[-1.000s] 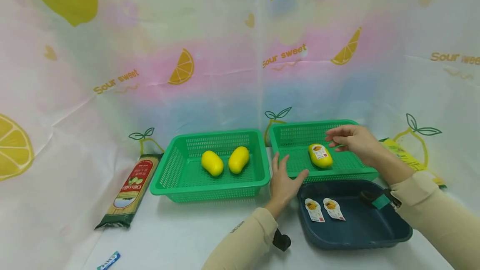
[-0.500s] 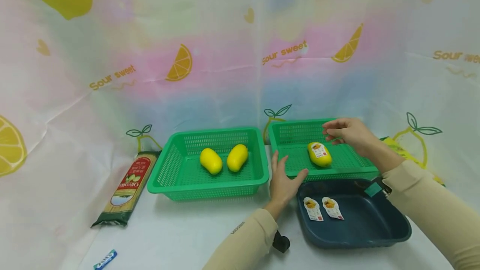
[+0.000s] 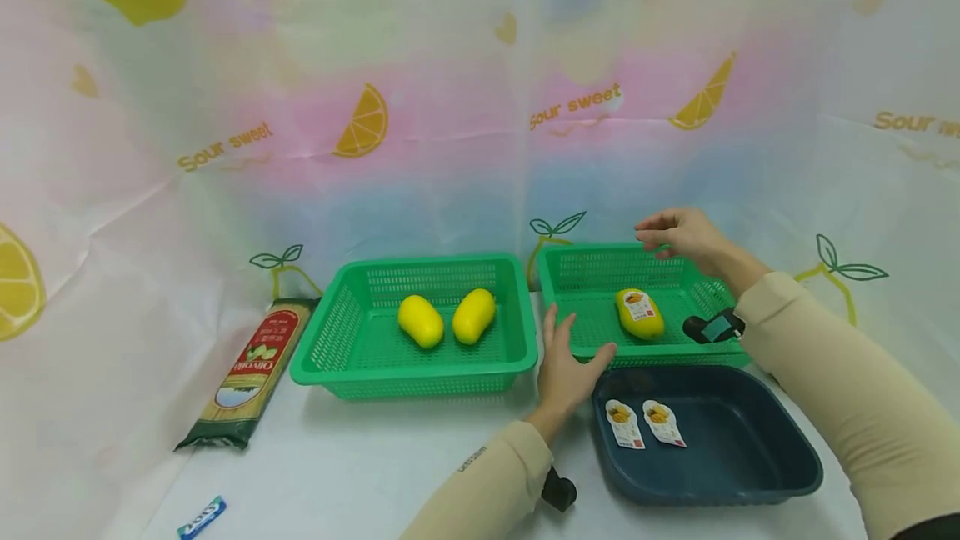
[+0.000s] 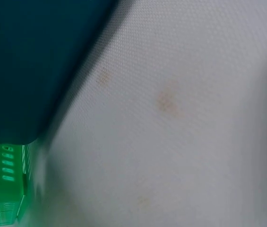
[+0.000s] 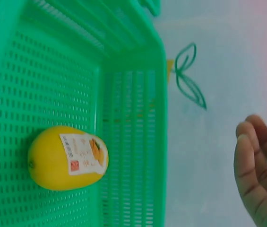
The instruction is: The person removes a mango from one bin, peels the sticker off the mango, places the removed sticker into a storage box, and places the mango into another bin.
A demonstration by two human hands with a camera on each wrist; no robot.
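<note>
A yellow mango [image 3: 640, 314] with a printed sticker [image 5: 84, 153] on it lies in the right green basket [image 3: 600, 352]. My right hand [image 3: 686, 237] is raised over that basket's back rim, its fingers loosely bent and nothing between them. At the basket's front left corner is my left hand [image 3: 564, 373], fingers spread and holding nothing; whether it touches the rim I cannot tell. Just in front stands a dark blue basin [image 3: 720, 473] with two mango stickers, the left one [image 3: 625, 424] and the right one [image 3: 663, 423], inside it.
To the left, a second green basket [image 3: 420, 377] holds two plain mangoes, the left one [image 3: 422, 322] and the right one [image 3: 474, 317]. A long Olivoilà packet [image 3: 247, 373] lies beyond it. Near the front left is a small blue-white packet [image 3: 202, 517]. A printed curtain [image 3: 450, 190] hangs behind the baskets.
My right hand has risen and moved back and slightly left, away from the stickered mango. My left hand has stayed at the basket corner. The right forearm now covers the yellow packet at the right.
</note>
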